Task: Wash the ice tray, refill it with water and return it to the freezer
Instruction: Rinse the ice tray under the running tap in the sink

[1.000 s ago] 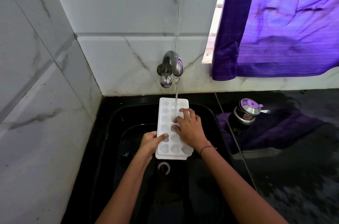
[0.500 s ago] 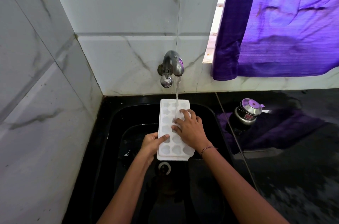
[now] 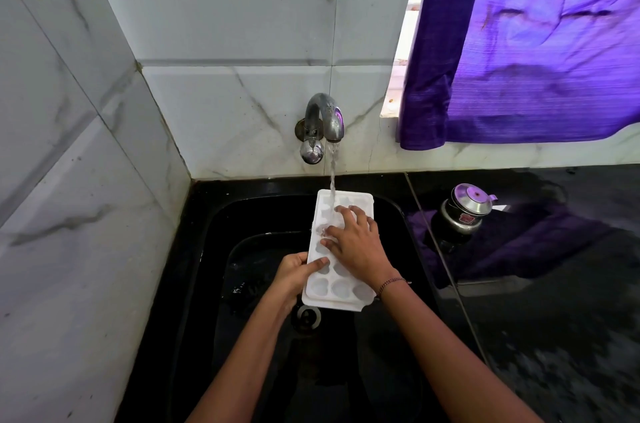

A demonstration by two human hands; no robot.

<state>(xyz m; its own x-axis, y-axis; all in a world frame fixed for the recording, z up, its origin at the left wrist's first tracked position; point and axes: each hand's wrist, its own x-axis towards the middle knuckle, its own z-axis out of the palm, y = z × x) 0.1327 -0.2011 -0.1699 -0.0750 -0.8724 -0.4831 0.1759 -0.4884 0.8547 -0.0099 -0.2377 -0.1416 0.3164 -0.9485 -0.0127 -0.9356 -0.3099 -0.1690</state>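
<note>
A white ice tray (image 3: 337,289) with round cells is held over the black sink (image 3: 242,225), its far end under the running tap (image 3: 325,117). Water falls onto the tray's far cells. My left hand (image 3: 294,275) grips the tray's near left edge, thumb on top. My right hand (image 3: 356,242) lies flat on the tray's middle cells, fingers spread and touching the wet cells near the stream.
White marble-patterned tiles close in the left side and the back. A steel-lidded pot (image 3: 464,214) stands on the dark counter right of the sink, on a purple cloth. A purple curtain (image 3: 519,41) hangs at the upper right. The drain (image 3: 306,317) lies below the tray.
The tray has shifted slightly to the right and farther under the stream. My right hand's fingers have slid a little toward the far cells. My left hand keeps its hold.
</note>
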